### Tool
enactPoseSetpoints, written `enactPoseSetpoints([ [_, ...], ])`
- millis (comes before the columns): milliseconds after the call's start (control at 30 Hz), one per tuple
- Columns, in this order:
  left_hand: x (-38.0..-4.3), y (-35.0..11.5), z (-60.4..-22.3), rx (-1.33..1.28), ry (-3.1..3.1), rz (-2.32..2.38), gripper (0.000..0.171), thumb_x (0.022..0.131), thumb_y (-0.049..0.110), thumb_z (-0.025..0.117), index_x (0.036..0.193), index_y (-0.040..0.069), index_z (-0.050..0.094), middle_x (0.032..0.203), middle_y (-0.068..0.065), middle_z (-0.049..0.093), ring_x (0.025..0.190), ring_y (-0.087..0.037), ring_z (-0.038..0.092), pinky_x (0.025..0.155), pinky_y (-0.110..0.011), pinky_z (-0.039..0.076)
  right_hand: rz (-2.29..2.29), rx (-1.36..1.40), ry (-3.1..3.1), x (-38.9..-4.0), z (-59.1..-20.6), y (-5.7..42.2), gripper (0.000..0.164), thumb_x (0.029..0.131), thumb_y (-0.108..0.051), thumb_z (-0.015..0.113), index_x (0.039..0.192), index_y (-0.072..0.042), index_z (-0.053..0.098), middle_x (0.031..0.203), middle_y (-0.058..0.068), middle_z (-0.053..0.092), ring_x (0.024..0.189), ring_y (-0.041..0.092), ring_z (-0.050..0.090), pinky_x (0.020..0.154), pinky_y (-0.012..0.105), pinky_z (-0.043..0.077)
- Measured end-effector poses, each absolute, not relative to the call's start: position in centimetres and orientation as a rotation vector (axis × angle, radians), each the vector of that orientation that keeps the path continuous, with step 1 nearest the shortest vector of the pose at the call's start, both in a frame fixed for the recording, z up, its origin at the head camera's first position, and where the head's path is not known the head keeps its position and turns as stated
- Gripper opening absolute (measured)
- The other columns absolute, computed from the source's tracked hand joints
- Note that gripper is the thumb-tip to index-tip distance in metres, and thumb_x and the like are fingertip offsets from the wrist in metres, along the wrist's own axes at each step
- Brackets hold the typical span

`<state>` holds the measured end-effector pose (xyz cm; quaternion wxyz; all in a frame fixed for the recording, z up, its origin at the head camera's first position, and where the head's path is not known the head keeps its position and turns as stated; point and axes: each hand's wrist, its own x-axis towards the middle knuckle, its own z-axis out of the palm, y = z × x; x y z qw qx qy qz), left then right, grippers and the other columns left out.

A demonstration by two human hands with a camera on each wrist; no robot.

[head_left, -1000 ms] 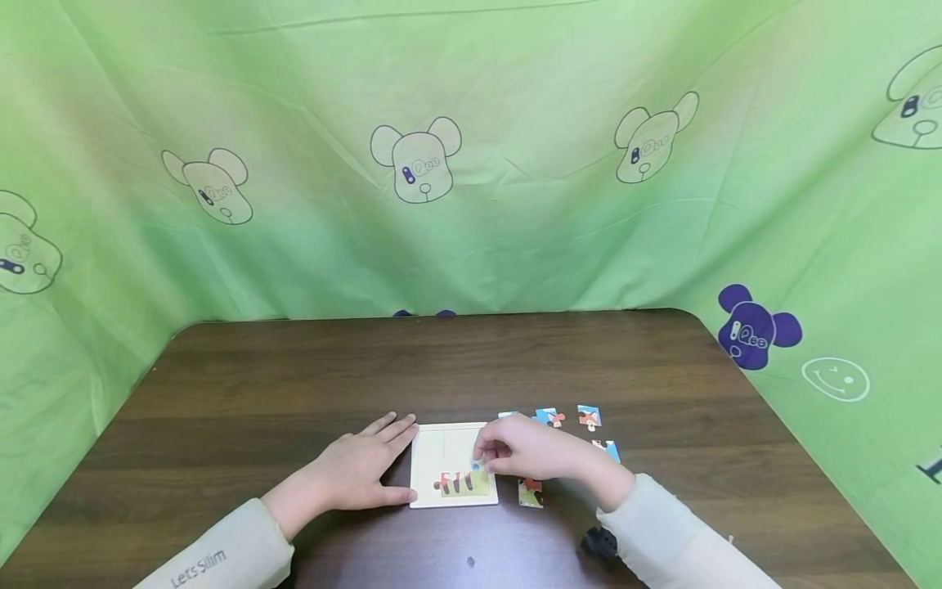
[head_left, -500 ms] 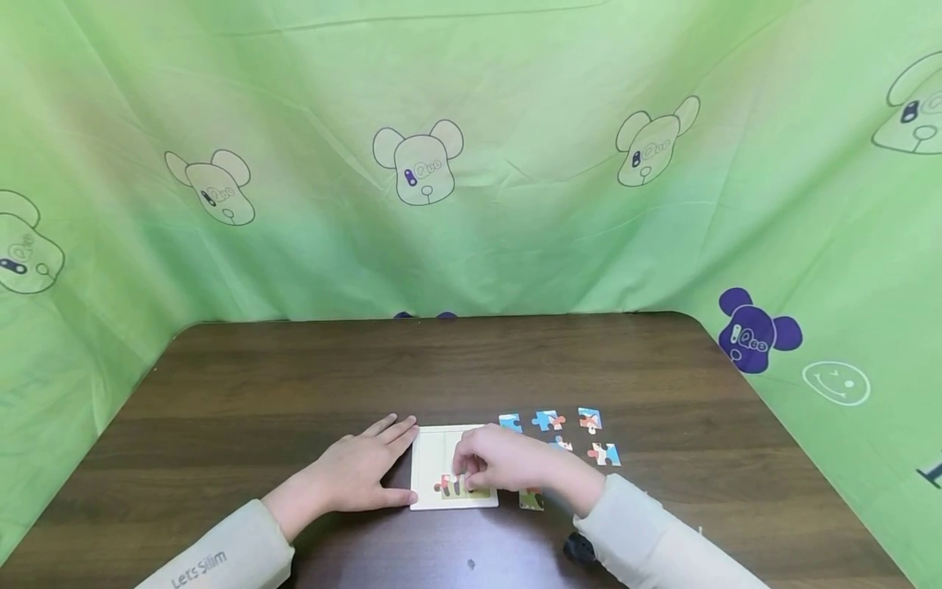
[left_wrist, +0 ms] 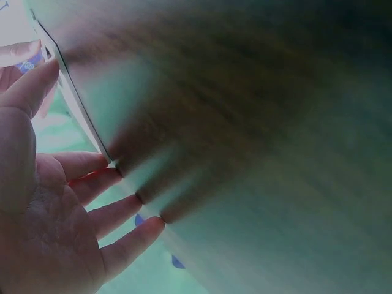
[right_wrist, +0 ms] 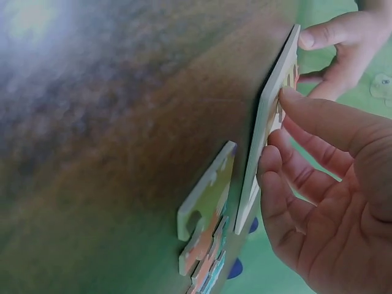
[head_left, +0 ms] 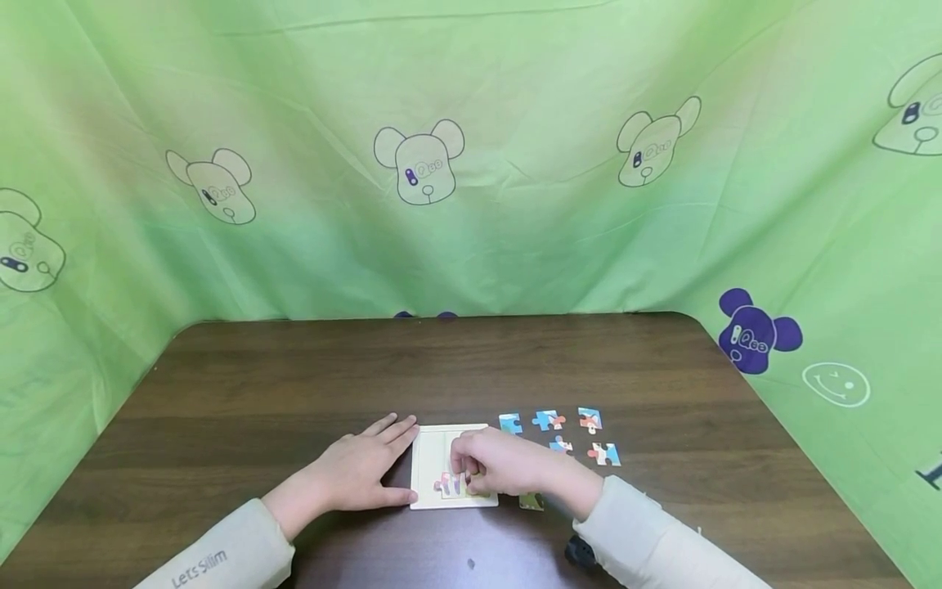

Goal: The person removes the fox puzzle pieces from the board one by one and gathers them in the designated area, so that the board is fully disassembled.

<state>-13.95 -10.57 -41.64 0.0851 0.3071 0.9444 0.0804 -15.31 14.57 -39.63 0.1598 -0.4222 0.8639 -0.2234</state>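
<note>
A shallow pale puzzle tray [head_left: 430, 448] lies flat on the table, with joined picture pieces [head_left: 450, 484] along its near side. My left hand [head_left: 361, 473] is spread at the tray's left side, thumb and fingers straight against its edge; the left wrist view also shows this hand [left_wrist: 67, 214]. Over the tray's right half, my right hand [head_left: 508, 464] pinches a puzzle piece, mostly hidden behind the fingers. In the right wrist view, thumb and fingertips of that hand [right_wrist: 331, 177] come down close on the tray's surface [right_wrist: 264, 119].
Several loose puzzle pieces lie right of the tray, among them a blue one [head_left: 509, 422], one with a fox face [head_left: 589, 420] and a green one [head_left: 531, 501] partly under the right wrist. Green printed cloth [head_left: 471, 245] stands behind the brown table [head_left: 294, 368].
My right hand has moved left and slightly nearer over the joined pieces, uncovering loose pieces behind it; it barely shifts in the last half second. The left hand stays put.
</note>
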Motion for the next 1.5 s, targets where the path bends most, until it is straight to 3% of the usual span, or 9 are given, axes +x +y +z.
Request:
enactPoseSetpoints([
  [567, -13.9, -10.6, -41.5, 0.920, 2.804, 0.250, 0.088, 0.085, 0.059, 0.065, 0.152, 0.007, 0.040, 0.160, -0.007, 0.038, 0.147, -0.034, 0.035, 0.095, -0.059, 0.049, -0.870, -1.120, 2.329, -15.4, -39.4, 14.5, 0.013, 0.084, 0.001, 0.068, 0.082, -0.009, 0.060, 0.070, -0.011, 0.051, 0.064, -0.005, 0.046, 0.062, 0.015, 0.044],
  [900, -14.0, -10.6, -41.6, 0.922, 2.803, 0.260, 0.089, 0.085, 0.060, 0.065, 0.151, 0.007, 0.040, 0.160, -0.008, 0.038, 0.147, -0.034, 0.035, 0.096, -0.060, 0.049, -1.004, -1.097, 2.305, -15.4, -39.3, 14.8, 0.012, 0.086, 0.002, 0.065, 0.083, -0.008, 0.061, 0.074, -0.007, 0.056, 0.069, -0.003, 0.051, 0.067, 0.018, 0.049],
  [1500, -13.9, -10.5, -41.3, 0.914, 2.795, 0.251, 0.088, 0.086, 0.059, 0.066, 0.152, 0.007, 0.039, 0.160, -0.007, 0.037, 0.148, -0.033, 0.035, 0.096, -0.060, 0.048, -1.054, -1.044, 2.335, -15.4, -38.9, 17.3, 0.012, 0.088, 0.001, 0.065, 0.083, -0.009, 0.060, 0.073, -0.008, 0.055, 0.067, -0.001, 0.050, 0.064, 0.018, 0.047],
])
